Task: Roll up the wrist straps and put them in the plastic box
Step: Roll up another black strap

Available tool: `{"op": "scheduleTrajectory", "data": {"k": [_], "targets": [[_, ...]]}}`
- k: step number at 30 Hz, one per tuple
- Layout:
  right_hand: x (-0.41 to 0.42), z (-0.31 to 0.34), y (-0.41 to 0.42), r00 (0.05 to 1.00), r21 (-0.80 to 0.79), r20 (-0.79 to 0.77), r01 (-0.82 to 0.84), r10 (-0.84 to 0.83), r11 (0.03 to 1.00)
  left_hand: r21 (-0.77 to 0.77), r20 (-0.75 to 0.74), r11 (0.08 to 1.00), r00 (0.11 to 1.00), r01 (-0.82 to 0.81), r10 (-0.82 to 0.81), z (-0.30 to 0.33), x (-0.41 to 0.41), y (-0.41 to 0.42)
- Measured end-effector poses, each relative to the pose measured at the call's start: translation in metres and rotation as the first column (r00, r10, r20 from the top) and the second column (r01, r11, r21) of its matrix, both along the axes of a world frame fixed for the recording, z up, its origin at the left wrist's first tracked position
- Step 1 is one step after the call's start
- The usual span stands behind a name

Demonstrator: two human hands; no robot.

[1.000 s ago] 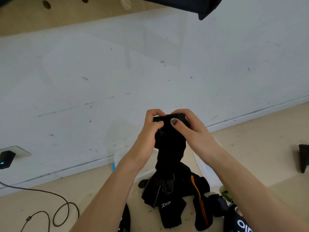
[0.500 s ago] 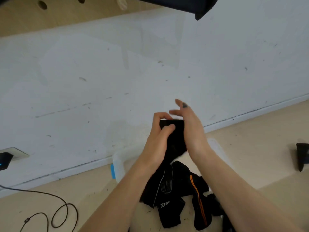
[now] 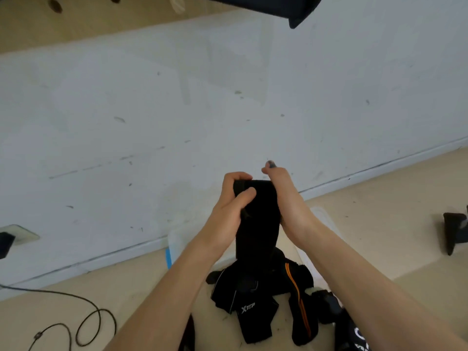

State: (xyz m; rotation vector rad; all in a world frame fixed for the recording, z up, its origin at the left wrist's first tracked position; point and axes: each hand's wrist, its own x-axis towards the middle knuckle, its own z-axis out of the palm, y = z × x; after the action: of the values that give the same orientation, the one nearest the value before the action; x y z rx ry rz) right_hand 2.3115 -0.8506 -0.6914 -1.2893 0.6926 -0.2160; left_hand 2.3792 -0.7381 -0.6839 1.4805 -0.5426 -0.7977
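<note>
Soft, even daylight fills the scene, moderately bright, with no hard glare anywhere. The white wall (image 3: pixel 228 97) reads cool and bluish, while the beige floor (image 3: pixel 379 211) looks warm. Shadows are faint and diffuse: a pale grey one lies on the wall below 12 o'clock, and a soft one sits under the black strap pile (image 3: pixel 253 300) toward 6 o'clock. The black fabric swallows detail, so folds in it hardly show. Wide-angle distortion bends the baseboard (image 3: pixel 101 259) and tilts the wall line, most strongly toward 3 and 9 o'clock. Overall sharpness is mediocre, with slight smearing on the right hand (image 3: pixel 286 198) fingertips (image 3: pixel 270 165) and compression softness throughout.
</note>
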Motion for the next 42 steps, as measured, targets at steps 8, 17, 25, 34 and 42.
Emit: {"op": "scheduleTrajectory", "data": {"k": [8,17,25,34,42], "targets": [[-0.009,0.005,-0.006,0.99,-0.167,0.102,-0.082,0.1,0.983,-0.019,0.059,0.997,0.996,-0.069,0.07,0.0,0.015,0.007],[-0.014,0.003,-0.015,0.96,-0.245,0.154,-0.191,0.233,0.95,0.023,0.09,0.998,0.994,-0.057,0.055,0.0,0.018,0.007],[-0.01,0.005,-0.01,0.983,-0.268,0.099,-0.125,0.156,0.955,0.001,0.109,1.0,0.994,-0.024,0.024,0.0,0.015,0.007],[-0.012,0.003,-0.011,0.967,-0.267,0.195,-0.106,0.162,0.958,0.025,0.117,0.998,0.992,-0.052,0.049,-0.001,0.016,0.006],[-0.007,0.004,-0.002,0.99,-0.231,0.1,-0.077,0.103,0.97,-0.012,0.085,1.0,0.996,-0.025,0.026,0.002,0.011,0.006]]}}
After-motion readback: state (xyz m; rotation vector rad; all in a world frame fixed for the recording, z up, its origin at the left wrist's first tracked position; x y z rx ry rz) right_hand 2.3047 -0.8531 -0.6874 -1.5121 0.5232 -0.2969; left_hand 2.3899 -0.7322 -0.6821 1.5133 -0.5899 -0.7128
